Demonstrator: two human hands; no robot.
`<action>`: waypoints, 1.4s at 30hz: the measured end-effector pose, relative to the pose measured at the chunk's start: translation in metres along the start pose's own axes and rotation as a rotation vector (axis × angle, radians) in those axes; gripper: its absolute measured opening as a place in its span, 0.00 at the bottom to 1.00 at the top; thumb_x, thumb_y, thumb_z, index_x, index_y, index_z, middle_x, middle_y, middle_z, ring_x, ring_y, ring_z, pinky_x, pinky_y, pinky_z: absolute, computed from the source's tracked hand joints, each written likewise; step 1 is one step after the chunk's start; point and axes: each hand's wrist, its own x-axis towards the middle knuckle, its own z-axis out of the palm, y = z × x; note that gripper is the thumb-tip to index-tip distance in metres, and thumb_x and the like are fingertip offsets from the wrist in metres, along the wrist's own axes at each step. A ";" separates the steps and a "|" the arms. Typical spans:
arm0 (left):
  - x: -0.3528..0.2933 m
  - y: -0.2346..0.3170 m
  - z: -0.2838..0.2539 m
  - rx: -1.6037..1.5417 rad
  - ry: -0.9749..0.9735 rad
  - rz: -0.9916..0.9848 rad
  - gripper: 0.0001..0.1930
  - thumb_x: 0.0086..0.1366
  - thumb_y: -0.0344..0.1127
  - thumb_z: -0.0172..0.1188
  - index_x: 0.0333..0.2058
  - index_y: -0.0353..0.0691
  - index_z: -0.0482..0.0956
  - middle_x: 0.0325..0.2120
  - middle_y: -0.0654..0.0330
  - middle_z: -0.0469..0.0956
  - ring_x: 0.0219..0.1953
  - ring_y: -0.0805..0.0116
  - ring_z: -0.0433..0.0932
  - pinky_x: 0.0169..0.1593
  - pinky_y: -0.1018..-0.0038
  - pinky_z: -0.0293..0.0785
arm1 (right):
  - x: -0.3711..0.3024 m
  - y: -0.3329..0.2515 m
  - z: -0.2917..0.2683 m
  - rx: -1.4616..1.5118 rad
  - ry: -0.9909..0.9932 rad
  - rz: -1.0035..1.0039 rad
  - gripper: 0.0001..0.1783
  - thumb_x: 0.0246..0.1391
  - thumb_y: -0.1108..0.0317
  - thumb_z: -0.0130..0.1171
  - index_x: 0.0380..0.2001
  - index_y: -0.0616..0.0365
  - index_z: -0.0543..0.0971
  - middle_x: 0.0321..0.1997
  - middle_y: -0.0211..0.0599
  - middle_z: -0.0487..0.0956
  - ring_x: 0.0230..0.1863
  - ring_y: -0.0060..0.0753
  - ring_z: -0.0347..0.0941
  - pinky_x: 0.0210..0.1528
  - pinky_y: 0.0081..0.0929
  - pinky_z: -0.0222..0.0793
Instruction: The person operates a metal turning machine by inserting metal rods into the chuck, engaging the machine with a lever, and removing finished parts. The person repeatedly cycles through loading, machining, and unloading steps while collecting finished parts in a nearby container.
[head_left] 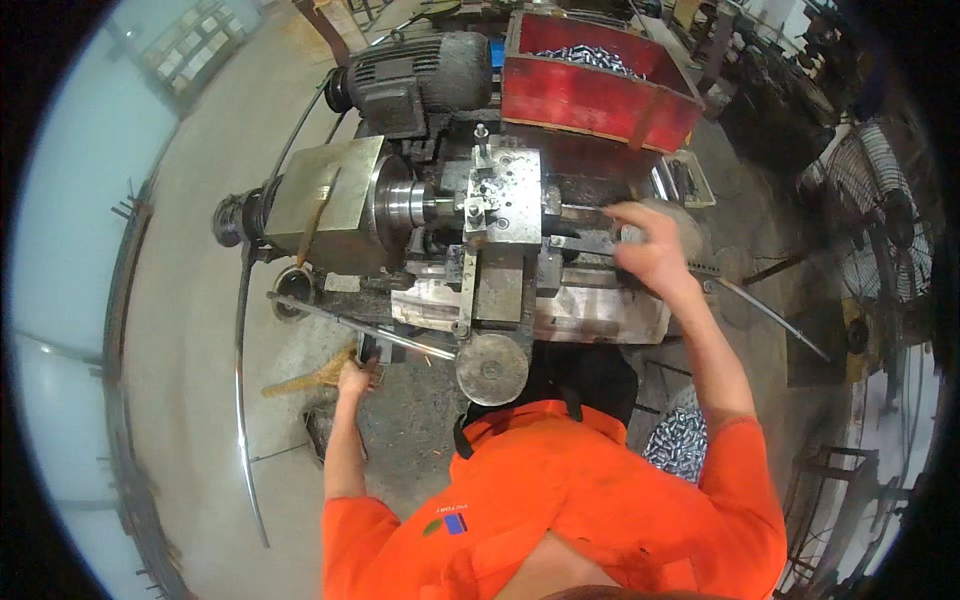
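My right hand (pixel 652 248) is raised at the right side of a lathe-like machine. Its thumb and index finger are apart, and the index fingertip is by the end of a thin metal rod (pixel 582 211). The rod runs into a bright steel block (pixel 515 195) in the middle of the machine. Left of the block, a round steel chuck (pixel 405 204) faces it. Low on the left, my left hand (pixel 356 380) has curled fingers at a dark metal part (pixel 374 350) below the machine; what they hold is hidden.
A long handle bar (pixel 390 335) slants toward a round metal disc (pixel 492 369) in front of me. Behind the machine are a motor (pixel 425 82) and a red bin (pixel 590 105) of small metal pieces. More shiny pieces (pixel 678 445) lie by my right side. A caged fan (pixel 875 215) stands right.
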 end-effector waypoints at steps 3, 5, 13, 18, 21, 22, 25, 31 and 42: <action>-0.030 0.038 -0.069 -0.129 -0.103 -0.005 0.30 0.55 0.45 0.59 0.54 0.36 0.65 0.30 0.46 0.79 0.35 0.57 0.79 0.38 0.64 0.72 | 0.033 -0.020 0.029 -0.054 -0.049 -0.083 0.22 0.29 0.64 0.56 0.34 0.60 0.78 0.35 0.47 0.77 0.40 0.49 0.73 0.44 0.37 0.69; -0.049 0.000 -0.120 -0.072 0.265 0.126 0.27 0.57 0.43 0.58 0.55 0.43 0.66 0.23 0.55 0.78 0.27 0.58 0.78 0.33 0.65 0.72 | 0.067 -0.043 0.059 0.047 -0.051 -0.228 0.21 0.28 0.63 0.57 0.33 0.57 0.79 0.33 0.47 0.77 0.38 0.50 0.72 0.42 0.39 0.68; -0.121 -0.069 -0.220 0.188 0.596 -0.146 0.25 0.54 0.47 0.60 0.48 0.43 0.71 0.31 0.51 0.78 0.37 0.53 0.77 0.40 0.61 0.71 | 0.123 -0.063 0.152 -0.324 -0.371 -0.097 0.12 0.19 0.65 0.54 0.13 0.59 0.79 0.21 0.53 0.77 0.30 0.57 0.74 0.39 0.42 0.71; -0.076 -0.116 -0.220 0.270 0.443 -0.401 0.24 0.53 0.52 0.57 0.37 0.35 0.74 0.30 0.47 0.78 0.35 0.50 0.78 0.40 0.58 0.72 | 0.127 -0.072 0.153 -0.349 -0.484 -0.043 0.16 0.24 0.64 0.59 0.23 0.61 0.81 0.29 0.50 0.79 0.35 0.50 0.77 0.40 0.37 0.73; -0.045 -0.128 -0.240 0.203 0.411 -0.462 0.21 0.52 0.51 0.56 0.31 0.35 0.77 0.23 0.49 0.78 0.31 0.50 0.79 0.38 0.58 0.73 | 0.125 -0.067 0.157 -0.369 -0.486 -0.032 0.17 0.24 0.65 0.59 0.24 0.61 0.81 0.29 0.49 0.80 0.35 0.48 0.77 0.40 0.36 0.74; -0.046 -0.124 -0.243 0.191 0.419 -0.484 0.20 0.52 0.50 0.56 0.30 0.35 0.78 0.23 0.49 0.78 0.31 0.50 0.79 0.38 0.59 0.73 | 0.123 -0.068 0.158 -0.304 -0.433 -0.041 0.14 0.22 0.66 0.56 0.18 0.61 0.80 0.26 0.50 0.79 0.35 0.52 0.74 0.39 0.39 0.72; -0.066 -0.089 -0.241 0.228 0.534 -0.428 0.20 0.51 0.50 0.58 0.30 0.35 0.79 0.24 0.48 0.78 0.31 0.50 0.79 0.37 0.59 0.73 | 0.122 -0.065 0.159 -0.313 -0.403 -0.087 0.14 0.23 0.66 0.56 0.19 0.62 0.80 0.26 0.51 0.79 0.34 0.52 0.74 0.38 0.37 0.73; -0.126 -0.034 -0.192 0.030 0.545 -0.328 0.22 0.47 0.50 0.62 0.30 0.34 0.79 0.25 0.49 0.79 0.32 0.50 0.78 0.36 0.60 0.72 | 0.125 -0.068 0.153 -0.313 -0.485 -0.063 0.15 0.26 0.64 0.61 0.23 0.59 0.82 0.30 0.48 0.80 0.36 0.45 0.77 0.40 0.35 0.73; -0.171 0.042 -0.157 0.084 0.607 -0.297 0.14 0.50 0.44 0.58 0.28 0.38 0.74 0.25 0.49 0.77 0.32 0.47 0.77 0.36 0.57 0.70 | 0.116 -0.063 0.138 -0.448 -0.423 -0.044 0.13 0.28 0.64 0.59 0.22 0.56 0.82 0.28 0.45 0.80 0.34 0.44 0.78 0.38 0.36 0.73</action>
